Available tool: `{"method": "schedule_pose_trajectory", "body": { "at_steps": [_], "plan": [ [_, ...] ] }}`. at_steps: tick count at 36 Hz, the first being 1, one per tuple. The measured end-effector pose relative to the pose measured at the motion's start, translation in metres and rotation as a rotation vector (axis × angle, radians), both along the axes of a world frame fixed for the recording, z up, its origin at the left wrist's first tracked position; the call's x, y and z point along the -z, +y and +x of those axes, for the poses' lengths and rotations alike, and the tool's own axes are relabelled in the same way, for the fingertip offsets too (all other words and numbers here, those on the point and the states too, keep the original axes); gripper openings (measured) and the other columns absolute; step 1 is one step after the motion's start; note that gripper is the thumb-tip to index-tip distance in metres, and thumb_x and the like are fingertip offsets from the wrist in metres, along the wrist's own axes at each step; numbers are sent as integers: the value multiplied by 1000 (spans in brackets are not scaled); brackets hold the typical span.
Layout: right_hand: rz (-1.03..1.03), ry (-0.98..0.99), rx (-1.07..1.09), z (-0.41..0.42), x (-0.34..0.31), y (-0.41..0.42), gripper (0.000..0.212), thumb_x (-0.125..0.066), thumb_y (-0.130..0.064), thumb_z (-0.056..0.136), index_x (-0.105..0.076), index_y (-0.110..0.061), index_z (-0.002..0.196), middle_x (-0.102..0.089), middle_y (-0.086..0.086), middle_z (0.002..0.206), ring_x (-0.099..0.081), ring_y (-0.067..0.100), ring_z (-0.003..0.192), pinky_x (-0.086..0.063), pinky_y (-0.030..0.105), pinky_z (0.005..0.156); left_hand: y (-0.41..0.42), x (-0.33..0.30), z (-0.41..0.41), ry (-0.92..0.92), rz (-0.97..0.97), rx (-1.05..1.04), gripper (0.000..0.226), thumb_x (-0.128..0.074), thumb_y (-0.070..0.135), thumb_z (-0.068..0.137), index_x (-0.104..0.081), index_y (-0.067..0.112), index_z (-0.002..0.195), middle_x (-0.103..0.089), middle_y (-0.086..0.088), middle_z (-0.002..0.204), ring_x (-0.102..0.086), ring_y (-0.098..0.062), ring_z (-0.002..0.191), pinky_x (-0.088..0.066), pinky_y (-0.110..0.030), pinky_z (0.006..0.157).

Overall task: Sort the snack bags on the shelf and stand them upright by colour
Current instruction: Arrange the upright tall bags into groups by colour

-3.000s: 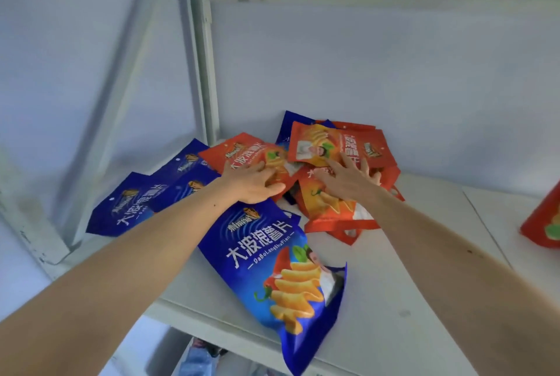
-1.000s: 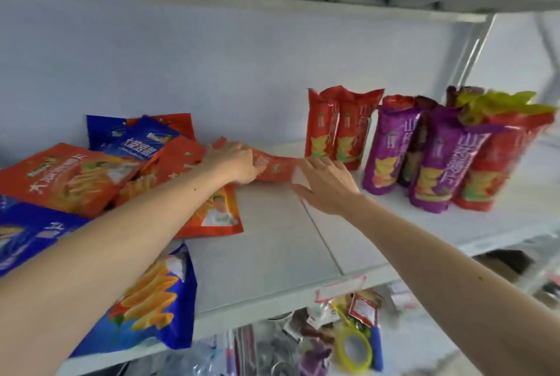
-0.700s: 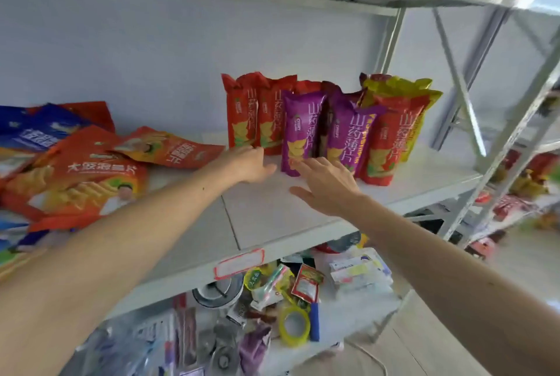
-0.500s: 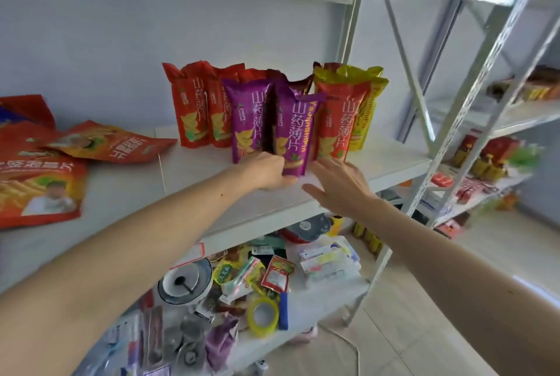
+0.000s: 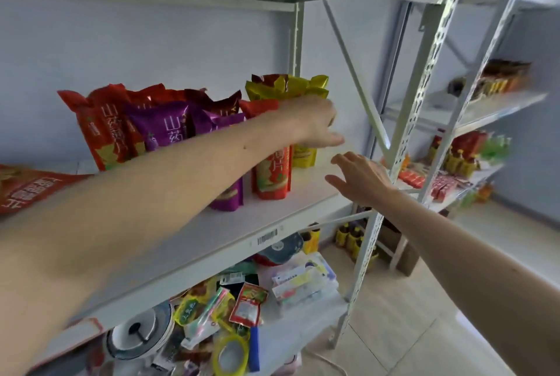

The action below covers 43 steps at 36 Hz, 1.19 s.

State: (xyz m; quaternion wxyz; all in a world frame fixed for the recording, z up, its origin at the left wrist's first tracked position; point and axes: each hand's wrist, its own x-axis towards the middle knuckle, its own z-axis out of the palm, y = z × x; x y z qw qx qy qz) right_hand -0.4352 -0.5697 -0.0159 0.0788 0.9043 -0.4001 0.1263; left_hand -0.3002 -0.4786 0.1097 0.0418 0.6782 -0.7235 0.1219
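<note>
Nearest the camera, the left forearm crosses the frame from lower left toward centre right, and the right forearm enters from the lower right corner.

The right hand [image 5: 360, 179] hovers at centre right above the end of the white shelf [image 5: 263, 218], palm down, fingers spread, grasping nothing.

The left hand [image 5: 315, 124] sits higher, at upper centre right, level with the upper part of the yellow snack bag [image 5: 303, 87]. Its thumb points right and the other fingers are hidden behind the hand. Whether it grips a bag or only touches one cannot be told.

Below the shelf, in the lower centre of the frame, a lower tier holds a jumble of small items: a yellow tape roll [image 5: 230, 356], a small red sachet [image 5: 248, 304] and a round white appliance [image 5: 139, 333].

On the white shelf, the snack bags stand upright in a cluster at mid frame. From the right end going left:
- yellow snack bag, at the back
- a red-orange bag [image 5: 272, 175] in front of it
- two purple bags [image 5: 160, 130], partly hidden by the left forearm
- red bags [image 5: 103, 127] at the left of the group, close to the back wall

At the left edge of the frame, one orange bag [image 5: 27, 187] lies flat on the shelf, apart from the standing group.

Farther back, at upper and centre right, a second shelving unit [image 5: 485, 108] holds bottles and packets, too blurred to identify.
</note>
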Motion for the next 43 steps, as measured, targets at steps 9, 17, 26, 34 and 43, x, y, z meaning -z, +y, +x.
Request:
{"method": "schedule_pose_trajectory", "body": {
  "at_steps": [9, 17, 26, 34, 43],
  "plan": [
    [67, -94, -32, 26, -4, -73, 62, -52, -58, 93, -42, -19, 139, -55, 8, 132, -57, 29, 114, -47, 41, 80, -91, -59, 43, -69, -108, -163, 49, -51, 54, 92, -61, 13, 116, -64, -5, 111, -60, -26, 98, -45, -36, 74],
    [380, -338, -16, 71, 11, -113, 91, -69, -64, 77, -31, -13, 142, -51, 12, 136, -53, 30, 121, -49, 45, 95, -166, -57, 89, 72, 51, -272, 71, -51, 59, 92, -45, 9, 142, -54, -12, 137, -55, -29, 118, -47, -38, 95],
    [488, -389, -104, 97, 31, -153, 93, -74, -68, 66, -29, -22, 134, -60, 3, 126, -61, 26, 110, -56, 46, 83, -232, -50, 101, 170, 229, -261, 81, -52, 56, 92, -20, 15, 154, -31, -12, 156, -33, -28, 143, -29, -39, 115],
    [587, -405, -292, 95, 39, -182, 99, -64, -81, 55, -35, -24, 131, -63, 5, 124, -62, 28, 106, -54, 48, 85, -267, -39, 101, 270, 360, -259, 66, -48, 50, 95, -25, 29, 153, -37, -9, 154, -39, -29, 139, -36, -37, 105],
    [667, -380, -419, 83, 32, -215, 107, -63, -84, 52, -34, -28, 139, -61, -4, 129, -62, 20, 109, -54, 41, 91, -286, -40, 104, 249, 415, -243, 56, -55, 36, 96, -38, 23, 148, -49, -6, 144, -48, -26, 130, -44, -37, 99]
  ]
}}
